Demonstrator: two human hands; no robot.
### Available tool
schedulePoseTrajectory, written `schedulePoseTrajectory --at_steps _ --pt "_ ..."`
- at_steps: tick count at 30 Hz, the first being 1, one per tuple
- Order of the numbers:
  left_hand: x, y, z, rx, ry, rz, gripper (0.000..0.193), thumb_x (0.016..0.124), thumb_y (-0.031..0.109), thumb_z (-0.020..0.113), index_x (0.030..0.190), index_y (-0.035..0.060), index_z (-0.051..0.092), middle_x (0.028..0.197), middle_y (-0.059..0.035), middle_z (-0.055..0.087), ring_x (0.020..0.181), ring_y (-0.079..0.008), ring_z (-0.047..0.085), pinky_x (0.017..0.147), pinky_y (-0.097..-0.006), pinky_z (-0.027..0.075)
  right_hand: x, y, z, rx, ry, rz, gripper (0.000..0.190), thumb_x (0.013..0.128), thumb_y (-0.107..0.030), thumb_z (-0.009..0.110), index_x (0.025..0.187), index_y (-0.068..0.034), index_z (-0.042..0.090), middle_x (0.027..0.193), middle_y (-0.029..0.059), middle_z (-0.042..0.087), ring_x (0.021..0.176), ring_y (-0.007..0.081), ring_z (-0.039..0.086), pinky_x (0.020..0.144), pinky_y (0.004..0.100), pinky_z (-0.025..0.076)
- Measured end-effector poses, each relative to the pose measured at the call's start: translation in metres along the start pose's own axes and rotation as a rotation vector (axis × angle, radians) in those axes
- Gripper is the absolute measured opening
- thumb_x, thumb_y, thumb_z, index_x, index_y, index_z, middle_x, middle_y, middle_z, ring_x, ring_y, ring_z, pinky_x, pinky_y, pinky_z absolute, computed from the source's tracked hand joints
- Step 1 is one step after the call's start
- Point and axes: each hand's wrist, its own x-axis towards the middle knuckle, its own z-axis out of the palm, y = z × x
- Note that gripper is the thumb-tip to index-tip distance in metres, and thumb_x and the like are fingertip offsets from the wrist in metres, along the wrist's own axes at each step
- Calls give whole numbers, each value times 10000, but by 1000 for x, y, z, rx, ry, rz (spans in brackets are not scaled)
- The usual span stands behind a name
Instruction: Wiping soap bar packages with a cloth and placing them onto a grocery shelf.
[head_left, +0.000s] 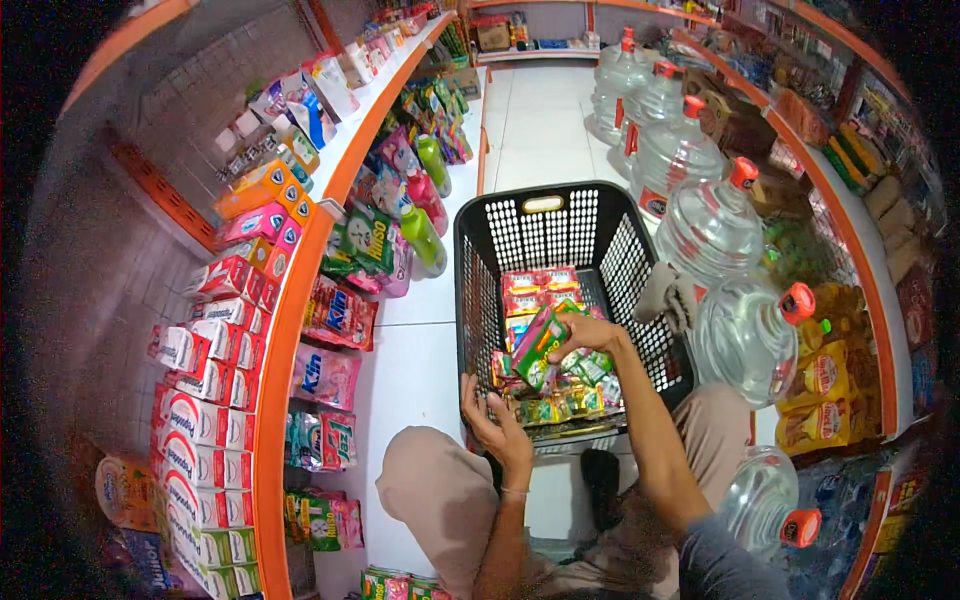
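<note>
A black plastic basket (551, 196) stands on the floor between my knees, with square holes through its walls. Inside it my right hand (589, 334) grips a green-and-pink Rinso detergent packet (541, 351), held tilted above the other goods. Red-and-white boxes (541, 280) lie towards the far end of the basket. Nearer to me are several small green and yellow sachets (566, 401), partly covered by my right hand and arm. My left hand (501, 433) is at the basket's near left corner, fingers apart and holding nothing; whether it touches the rim I cannot tell.
Large clear water bottles (709, 225) with red caps line the right side. A grey cloth (666, 296) hangs over the basket's right rim. On the left, an orange-edged shelf (289, 360) bears stacked toothpaste boxes (199, 442); detergent bags (337, 315) sit below it.
</note>
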Motion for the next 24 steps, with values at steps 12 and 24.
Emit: schedulePoseTrajectory --at_steps 12,24 --pt "42 100 12 -88 -341 338 480 1019 272 363 1369 -55 332 1387 -250 359 1262 -365 397 1060 -421 296 -64 -164 15 39 -55 -391 562 883 -216 693 1357 -36 451 1178 23 593 1075 97 520 934 265 437" --pt "62 122 19 -828 -373 -513 415 997 340 494 1260 22 461 1122 -99 600 983 -177 612 899 -345 490 -77 -149 70 83 683 -513 383 963 -322 558 1154 10 568 985 108 649 876 148 601 804 288 475"
